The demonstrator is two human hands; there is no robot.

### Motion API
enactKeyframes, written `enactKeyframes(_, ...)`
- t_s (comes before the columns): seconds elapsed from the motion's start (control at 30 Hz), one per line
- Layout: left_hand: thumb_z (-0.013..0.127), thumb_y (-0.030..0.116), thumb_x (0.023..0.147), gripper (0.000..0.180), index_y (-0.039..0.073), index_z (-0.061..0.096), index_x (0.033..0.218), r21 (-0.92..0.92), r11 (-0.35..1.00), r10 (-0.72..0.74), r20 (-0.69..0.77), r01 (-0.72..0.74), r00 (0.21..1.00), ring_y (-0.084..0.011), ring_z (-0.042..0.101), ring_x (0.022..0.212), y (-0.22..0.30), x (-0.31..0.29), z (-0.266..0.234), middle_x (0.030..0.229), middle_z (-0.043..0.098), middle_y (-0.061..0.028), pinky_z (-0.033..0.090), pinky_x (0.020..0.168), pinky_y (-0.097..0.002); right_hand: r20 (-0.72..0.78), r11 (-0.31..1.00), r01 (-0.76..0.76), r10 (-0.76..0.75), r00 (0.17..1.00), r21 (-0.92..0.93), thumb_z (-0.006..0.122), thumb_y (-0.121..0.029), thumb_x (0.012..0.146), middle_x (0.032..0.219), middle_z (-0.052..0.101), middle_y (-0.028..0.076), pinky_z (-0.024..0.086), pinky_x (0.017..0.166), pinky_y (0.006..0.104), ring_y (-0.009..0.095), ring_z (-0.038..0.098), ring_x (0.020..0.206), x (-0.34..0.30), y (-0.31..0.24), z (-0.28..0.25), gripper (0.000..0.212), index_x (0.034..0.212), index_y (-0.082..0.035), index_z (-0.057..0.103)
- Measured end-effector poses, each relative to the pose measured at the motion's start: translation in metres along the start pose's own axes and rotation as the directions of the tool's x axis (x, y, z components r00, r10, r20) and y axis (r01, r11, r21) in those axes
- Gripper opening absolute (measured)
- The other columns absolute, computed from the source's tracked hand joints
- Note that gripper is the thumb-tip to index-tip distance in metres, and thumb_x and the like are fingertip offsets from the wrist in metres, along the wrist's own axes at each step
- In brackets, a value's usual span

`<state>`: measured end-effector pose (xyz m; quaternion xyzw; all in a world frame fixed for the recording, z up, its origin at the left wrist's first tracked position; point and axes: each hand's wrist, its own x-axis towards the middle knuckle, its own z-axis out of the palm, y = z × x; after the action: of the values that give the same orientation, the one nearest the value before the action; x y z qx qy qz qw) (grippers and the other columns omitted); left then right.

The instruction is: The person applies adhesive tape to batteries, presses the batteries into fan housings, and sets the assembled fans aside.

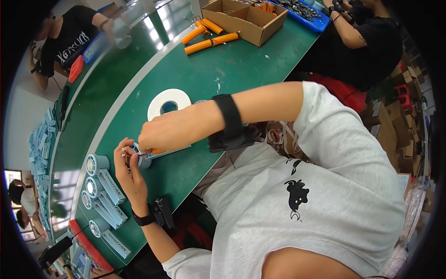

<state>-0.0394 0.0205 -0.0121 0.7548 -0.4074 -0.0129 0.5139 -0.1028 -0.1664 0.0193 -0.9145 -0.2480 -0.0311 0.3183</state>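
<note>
A light-blue handheld fan (145, 162) is between my hands, low over the green table, its handle running right under my right forearm. My left hand (129, 169) is at the fan's head, thumb and fingers curled around thin reddish-brown wires (127, 155) with a small white end. From above, my right hand (165, 132) reaches in with closed fingers; its fingertips and what they grip are hidden. Just beneath it a bit of an orange part (158, 151) shows, lying along the fan. A white tape roll (156, 103) with a blue core lies behind my right hand.
Several light-blue fans (111, 186) lie at the left. Orange cylinders (211, 43) with wires lie by a cardboard box (262, 32); a blue tray (306, 14) holds dark parts. A metal rail (111, 111) borders another green surface. People sit across and at right.
</note>
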Motion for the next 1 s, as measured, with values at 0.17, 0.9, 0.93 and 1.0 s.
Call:
enactKeyframes(0.17,0.045,0.001,0.087,0.014,-0.001,0.047,0.101,0.027,1.0,0.006,0.02,-0.006,1.0,-0.0089,0.044,0.073,-0.002,-0.005,-0.003,0.111,0.048,-0.0066,0.04,0.069,-0.0218,0.172,0.994,-0.101,0.106,0.979,-0.034,0.058,-0.006,0.07,0.07,0.059,0.015,0.044,0.056,0.0404,0.031,0.059,0.066,0.017,0.003,0.006,0.01,0.078,0.001,0.057)
enactKeyframes(0.9,0.061,-0.007,0.065,0.062,-0.001,0.041,0.124,0.41,0.886,0.205,0.072,-0.216,0.976,-0.0222,0.048,0.104,-0.033,0.153,-0.096,0.115,0.049,-0.011,0.035,0.091,-0.028,-0.687,0.641,-0.762,0.514,0.514,-0.091,0.056,-0.019,0.076,0.075,0.062,0.016,0.048,0.063,0.0396,0.029,0.062,0.071,-0.11,0.139,-0.104,0.022,0.088,-0.002,0.062)
enactKeyframes(0.93,0.061,-0.007,0.065,0.063,-0.001,0.041,0.124,0.411,0.889,0.205,0.036,-0.201,0.978,-0.0221,0.048,0.103,-0.055,0.176,-0.095,0.114,0.049,-0.0118,0.036,0.091,-0.0281,-0.698,0.644,-0.76,0.504,0.508,-0.088,0.056,-0.019,0.076,0.075,0.062,0.016,0.048,0.063,0.0396,0.029,0.062,0.071,-0.108,0.144,-0.103,0.022,0.088,-0.002,0.062)
enactKeyframes(1.0,0.062,-0.007,0.064,0.064,-0.002,0.04,0.124,0.419,0.901,0.139,-0.027,-0.115,0.99,-0.0222,0.049,0.102,-0.104,0.209,-0.087,0.113,0.05,-0.0134,0.036,0.09,-0.0286,-0.409,0.736,-0.545,0.677,0.612,0.402,0.055,-0.02,0.079,0.078,0.063,0.016,0.048,0.062,0.0412,0.031,0.062,0.074,-0.098,0.151,-0.094,0.019,0.085,-0.003,0.062)
